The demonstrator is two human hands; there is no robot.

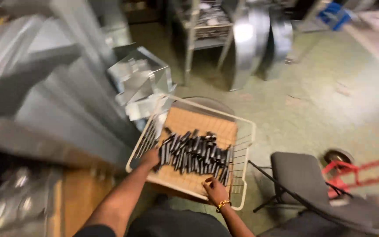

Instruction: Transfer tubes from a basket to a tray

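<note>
Nearest the camera, two bare forearms reach up toward a white wire basket (246, 131), which serves as the landmark here. The right hand (214, 189), with a gold bracelet (223, 204) at the wrist, is closed over the near rim of the basket, its fingers curled down onto the wire edge. The left hand (151, 157) grips the left rim of the same basket, thumb and fingers folded round the frame just beside the pile inside. Both hands are clamped on the basket, which sits tilted, its far end higher than its near end.

Inside the basket lies a brown cardboard liner (198, 120), and on it a heap of small dark metal pieces (196, 153), short and strip-like, spread across the middle from the left hand toward the right wall. The far part of the liner is bare.

To the left of the basket, a wooden surface (82, 197) shows below blurred grey sheet-metal panels (44, 96). To its right, on the green floor (330, 96), stands a grey folding chair (303, 175), and beyond that a red hand-truck frame (360, 169) with a wheel.

Just past the far left corner of the basket sit bent, shiny sheet-metal boxes (141, 79). Farther off behind the basket stand a metal shelf rack (202, 30) and curved metal duct sections (259, 39), with a blue object (334, 15) at the far right.
</note>
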